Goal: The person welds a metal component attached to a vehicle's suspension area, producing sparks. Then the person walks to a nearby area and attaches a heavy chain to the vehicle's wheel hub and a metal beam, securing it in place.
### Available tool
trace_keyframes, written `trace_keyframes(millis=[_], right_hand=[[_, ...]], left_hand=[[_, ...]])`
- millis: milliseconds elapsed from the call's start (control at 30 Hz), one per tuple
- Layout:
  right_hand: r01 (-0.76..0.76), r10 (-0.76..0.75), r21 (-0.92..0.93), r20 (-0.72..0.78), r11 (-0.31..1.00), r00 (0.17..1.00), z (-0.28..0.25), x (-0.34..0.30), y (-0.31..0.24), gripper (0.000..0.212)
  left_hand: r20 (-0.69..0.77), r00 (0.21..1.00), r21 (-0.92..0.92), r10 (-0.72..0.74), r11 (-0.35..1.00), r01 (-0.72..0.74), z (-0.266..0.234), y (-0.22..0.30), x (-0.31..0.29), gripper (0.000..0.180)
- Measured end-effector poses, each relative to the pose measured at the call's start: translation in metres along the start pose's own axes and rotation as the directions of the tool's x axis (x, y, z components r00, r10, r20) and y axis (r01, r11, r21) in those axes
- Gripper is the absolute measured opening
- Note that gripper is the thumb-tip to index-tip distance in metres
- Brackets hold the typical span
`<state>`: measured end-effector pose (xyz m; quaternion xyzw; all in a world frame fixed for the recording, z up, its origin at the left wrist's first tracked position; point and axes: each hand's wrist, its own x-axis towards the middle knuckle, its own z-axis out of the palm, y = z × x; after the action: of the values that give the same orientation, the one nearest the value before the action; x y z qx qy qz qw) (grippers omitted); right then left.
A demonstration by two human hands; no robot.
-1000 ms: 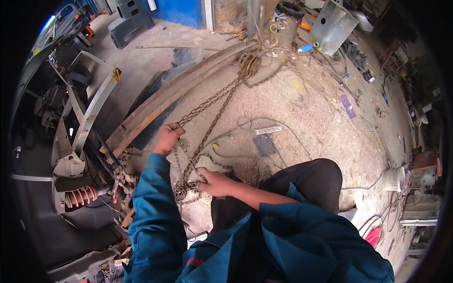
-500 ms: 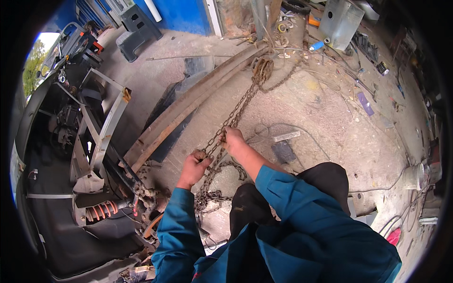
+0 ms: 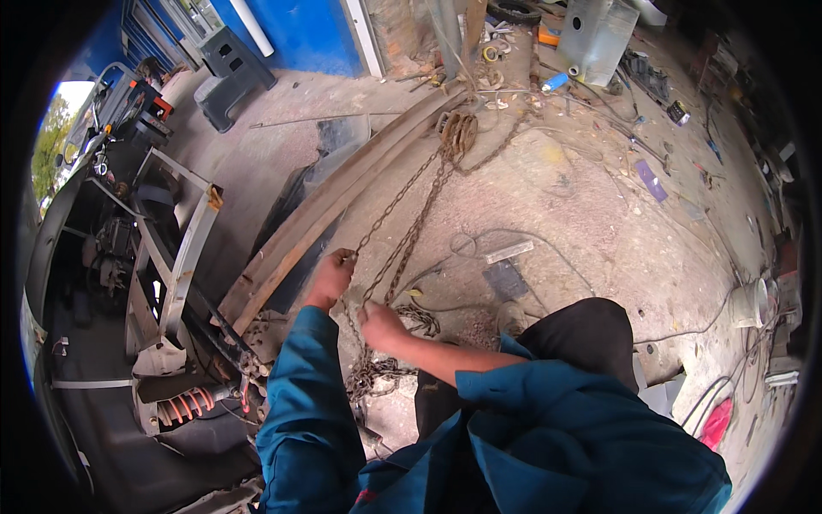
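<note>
My left hand (image 3: 332, 278) is closed round one strand of a rusty chain (image 3: 390, 211). Below it and to the right, my right hand (image 3: 382, 327) grips another strand of the same chain, its fingers partly hidden. The strands run taut up to a rusty pulley block (image 3: 457, 134), which lies on the floor by the end of a long metal beam (image 3: 342, 197). A slack length of chain loops off the block's right side. Loose chain is heaped (image 3: 374, 373) below my hands, in front of my knee.
At left stands a vehicle frame (image 3: 190, 253) with an orange-red coil spring (image 3: 186, 405). A dark plastic step stool (image 3: 229, 79) is by the blue wall. A metal box (image 3: 597, 38), a blue can (image 3: 555, 82) and scrap lie far right. Thin cable (image 3: 548, 240) crosses the floor.
My left hand has moved up and left, pulling one chain strand away from the others. My right hand has dropped lower and left along the chain. The view has shifted slightly.
</note>
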<state>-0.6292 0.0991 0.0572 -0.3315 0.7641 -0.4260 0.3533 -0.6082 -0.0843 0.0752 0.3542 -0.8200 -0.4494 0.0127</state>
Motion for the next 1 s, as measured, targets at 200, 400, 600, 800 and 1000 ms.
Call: trace_keyframes(millis=[200, 400, 600, 800, 1000], right_hand=[[0.254, -0.220, -0.049, 0.359, 0.966, 0.907, 0.001, -0.078, -0.057, 0.026], [0.406, -0.340, -0.039, 0.476, 0.913, 0.811, -0.014, -0.107, -0.075, 0.029], [0.528, -0.402, 0.069, 0.732, 0.847, 0.550, -0.018, -0.153, -0.089, 0.031], [0.547, -0.429, 0.171, 0.815, 0.820, 0.389, 0.002, -0.156, -0.074, 0.035], [0.206, -0.329, 0.264, 0.838, 0.942, 0.434, -0.002, -0.075, 0.022, 0.034]], left_hand=[[0.129, 0.992, -0.041, 0.005, 0.999, 0.000, 0.007, 0.025, 0.009, 0.038], [0.253, 0.967, 0.228, 0.027, 0.970, -0.086, 0.011, 0.048, -0.024, 0.054], [0.313, 0.948, 0.248, -0.054, 0.968, -0.027, 0.035, 0.015, -0.061, 0.089], [0.365, 0.929, 0.261, 0.066, 0.950, -0.170, 0.049, 0.000, -0.090, 0.070], [0.323, 0.945, 0.261, -0.038, 0.964, -0.051, 0.035, -0.026, -0.115, 0.040]])
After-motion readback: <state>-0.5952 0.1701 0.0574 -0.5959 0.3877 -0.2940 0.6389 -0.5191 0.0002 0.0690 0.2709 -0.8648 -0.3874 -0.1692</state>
